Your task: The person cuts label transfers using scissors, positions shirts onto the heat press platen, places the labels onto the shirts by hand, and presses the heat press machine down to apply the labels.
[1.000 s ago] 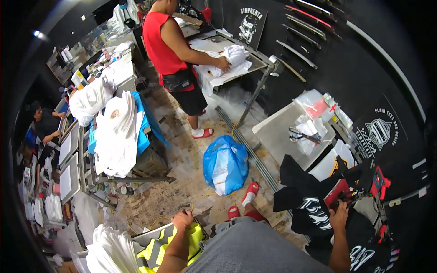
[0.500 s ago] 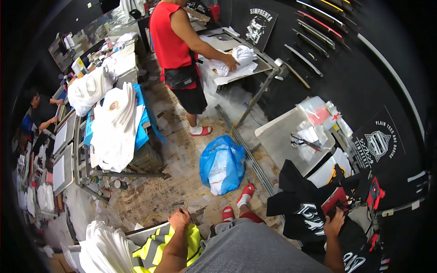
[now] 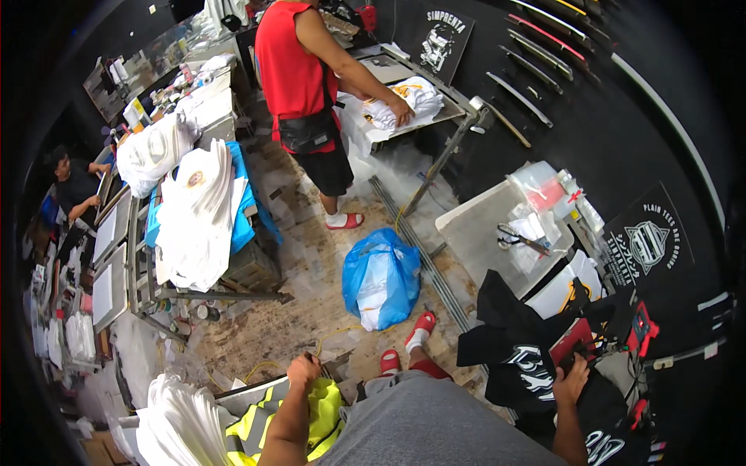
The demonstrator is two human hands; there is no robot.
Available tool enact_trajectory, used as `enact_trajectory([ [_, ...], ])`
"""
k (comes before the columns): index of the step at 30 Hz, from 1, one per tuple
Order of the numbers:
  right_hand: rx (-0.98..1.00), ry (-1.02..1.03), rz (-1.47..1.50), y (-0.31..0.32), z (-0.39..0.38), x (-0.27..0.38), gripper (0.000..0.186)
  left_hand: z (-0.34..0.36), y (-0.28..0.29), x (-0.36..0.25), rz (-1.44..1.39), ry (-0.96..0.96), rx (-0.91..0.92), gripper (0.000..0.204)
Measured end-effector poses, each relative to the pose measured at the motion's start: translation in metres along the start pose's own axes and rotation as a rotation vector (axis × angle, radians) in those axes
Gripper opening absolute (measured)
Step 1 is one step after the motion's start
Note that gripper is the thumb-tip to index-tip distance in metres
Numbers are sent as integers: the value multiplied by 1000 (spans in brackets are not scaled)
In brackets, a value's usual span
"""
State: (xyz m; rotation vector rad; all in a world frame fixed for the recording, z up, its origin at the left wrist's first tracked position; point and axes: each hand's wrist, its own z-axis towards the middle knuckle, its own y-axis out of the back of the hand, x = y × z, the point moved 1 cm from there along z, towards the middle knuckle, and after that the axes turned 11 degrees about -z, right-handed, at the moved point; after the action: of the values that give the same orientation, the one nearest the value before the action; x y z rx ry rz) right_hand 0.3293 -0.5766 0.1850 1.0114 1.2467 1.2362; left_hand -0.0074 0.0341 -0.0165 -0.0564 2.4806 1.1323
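Note:
My left hand [image 3: 303,370] is closed at the edge of a table, above a folded yellow hi-vis vest [image 3: 322,412] with grey stripes. A small dark bit shows at its fingertips, too little to make out. Beside the vest lies a fanned stack of white garments [image 3: 175,423]. My right hand [image 3: 571,378] has its fingers apart, beside a flat red panel [image 3: 569,342] and over black garments with white printing [image 3: 532,373]. Whether it touches the panel or the cloth is hard to tell.
A co-worker in red [image 3: 289,70] handles white garments [image 3: 420,101] at a far table. On the floor sits a blue plastic bag [image 3: 381,279]. White shirts [image 3: 198,225] pile up at left; scissors [image 3: 522,239] lie on a grey table. Another person [image 3: 74,182] works far left.
The co-worker's white garment now lies spread wider, with more yellow print showing, and their hand has shifted slightly. My own hands have barely moved.

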Motion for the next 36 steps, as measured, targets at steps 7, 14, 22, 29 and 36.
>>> enact_trajectory([
  [7, -87, 8, -62, -22, -3, -15, 66, -14, 15, -37, 245, -158, -20, 40],
  [14, -75, 0, -127, -18, -3, -8, 66, -14, 14, -36, 158, -73, -86, 40],
  [22, -122, 21, -175, -21, -4, -9, 65, -15, 17, -40, 189, -51, -83, 41],
  [29, -160, 39, -152, -19, -5, -7, 67, -7, 8, -29, 216, -87, -97, 41],
  [36, -120, 38, -89, -14, -4, -4, 66, -13, 11, -37, 220, -86, -106, 41],
])
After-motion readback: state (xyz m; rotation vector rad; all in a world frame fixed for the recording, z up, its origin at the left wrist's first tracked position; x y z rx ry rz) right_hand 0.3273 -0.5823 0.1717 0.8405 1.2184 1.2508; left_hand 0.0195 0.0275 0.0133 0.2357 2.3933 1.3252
